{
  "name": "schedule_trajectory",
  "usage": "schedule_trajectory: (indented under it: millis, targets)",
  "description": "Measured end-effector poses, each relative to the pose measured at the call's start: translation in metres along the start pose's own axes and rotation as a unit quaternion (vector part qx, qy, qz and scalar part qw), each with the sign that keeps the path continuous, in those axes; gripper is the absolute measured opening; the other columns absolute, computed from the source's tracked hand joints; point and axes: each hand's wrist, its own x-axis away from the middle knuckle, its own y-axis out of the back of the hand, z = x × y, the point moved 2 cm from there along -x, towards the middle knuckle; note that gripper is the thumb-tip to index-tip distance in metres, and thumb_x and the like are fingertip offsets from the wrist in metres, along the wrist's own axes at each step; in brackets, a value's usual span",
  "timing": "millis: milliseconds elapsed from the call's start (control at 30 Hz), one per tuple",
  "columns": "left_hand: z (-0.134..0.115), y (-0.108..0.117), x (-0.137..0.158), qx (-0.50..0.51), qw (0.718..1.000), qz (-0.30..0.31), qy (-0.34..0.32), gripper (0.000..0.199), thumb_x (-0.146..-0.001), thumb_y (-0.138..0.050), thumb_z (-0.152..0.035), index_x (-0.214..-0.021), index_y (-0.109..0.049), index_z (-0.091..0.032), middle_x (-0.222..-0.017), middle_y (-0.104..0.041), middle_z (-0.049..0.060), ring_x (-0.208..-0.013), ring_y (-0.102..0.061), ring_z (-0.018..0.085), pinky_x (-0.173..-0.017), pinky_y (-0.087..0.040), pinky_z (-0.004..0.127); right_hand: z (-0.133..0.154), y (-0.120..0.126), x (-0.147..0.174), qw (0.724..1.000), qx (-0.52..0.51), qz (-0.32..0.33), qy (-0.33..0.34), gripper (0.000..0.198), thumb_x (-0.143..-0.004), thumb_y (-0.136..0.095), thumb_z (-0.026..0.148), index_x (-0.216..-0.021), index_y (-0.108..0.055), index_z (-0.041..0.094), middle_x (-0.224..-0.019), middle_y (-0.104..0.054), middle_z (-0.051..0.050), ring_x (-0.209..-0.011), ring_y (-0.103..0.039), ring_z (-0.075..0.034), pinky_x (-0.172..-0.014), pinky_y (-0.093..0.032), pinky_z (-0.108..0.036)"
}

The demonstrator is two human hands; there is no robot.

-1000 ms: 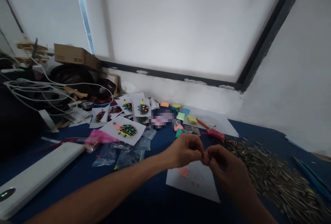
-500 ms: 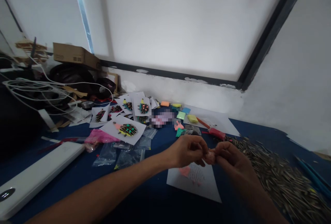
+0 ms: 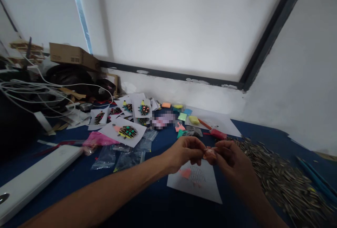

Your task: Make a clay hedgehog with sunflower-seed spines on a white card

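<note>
Between my two hands is a small crinkled pink-orange packet [image 3: 210,154], apparently soft clay in clear wrapping. The fingertips of my left hand [image 3: 187,153] pinch its left side. On the other side, the thumb and fingers of my right hand [image 3: 229,156] close on it. Just below my hands lies a white paper [image 3: 195,189] with a hedgehog outline drawn on it. Pink clay [image 3: 185,173] fills the hedgehog's face, and small pink feet show at the bottom. The sheet's top edge is partly hidden behind my hands.
A heap of thin dark sticks [image 3: 279,171] spreads at right. Behind my hands lie a yellow clay packet [image 3: 194,120], a green one [image 3: 182,116] and a red packet [image 3: 218,134]. Finished hedgehog cards [image 3: 105,129], plastic bags [image 3: 130,160] and a long white device [image 3: 39,177] are at left.
The whole view has shifted slightly. My fingers have changed their grip a little on the packet, which now shows more of its orange-pink surface between them.
</note>
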Motion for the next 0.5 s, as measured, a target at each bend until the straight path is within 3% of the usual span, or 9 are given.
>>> schedule_trajectory:
  millis: [133, 267, 500]
  targets:
    - [-0.002, -0.002, 0.003, 0.054, 0.998, 0.007, 0.024, 0.027, -0.056, -0.075, -0.021, -0.074, -0.058, -0.013, -0.058, -0.058, -0.002, -0.046, -0.051, 0.007, -0.046, -0.029, 0.021, 0.007, 0.003, -0.001, 1.0, 0.011, 0.028, -0.001, 0.032, -0.072, -0.07, 0.046, -0.087, -0.055, 0.023, -0.07, -0.068, -0.002, -0.066, -0.067, -0.021, -0.061, -0.055, -0.035]
    - [-0.001, -0.004, 0.004, 0.113, 0.993, 0.018, 0.04, 0.031, -0.054, -0.078, -0.021, -0.073, -0.055, -0.013, -0.059, -0.057, -0.003, -0.044, -0.049, 0.006, -0.046, -0.03, 0.021, 0.015, 0.002, -0.003, 0.997, -0.002, 0.071, -0.015, 0.036, -0.07, -0.068, 0.056, -0.075, -0.057, 0.022, -0.064, -0.065, -0.001, -0.062, -0.064, -0.018, -0.06, -0.054, -0.033]
    - [-0.005, 0.0, -0.002, -0.027, 0.998, 0.004, -0.059, 0.024, -0.067, -0.073, -0.027, -0.077, -0.057, -0.012, -0.063, -0.06, 0.0, -0.055, -0.057, 0.009, -0.055, -0.041, 0.023, 0.006, -0.001, -0.005, 0.987, 0.01, 0.097, -0.126, 0.048, -0.062, -0.07, 0.063, -0.076, -0.061, 0.019, -0.064, -0.068, -0.004, -0.058, -0.065, -0.019, -0.058, -0.054, -0.033]
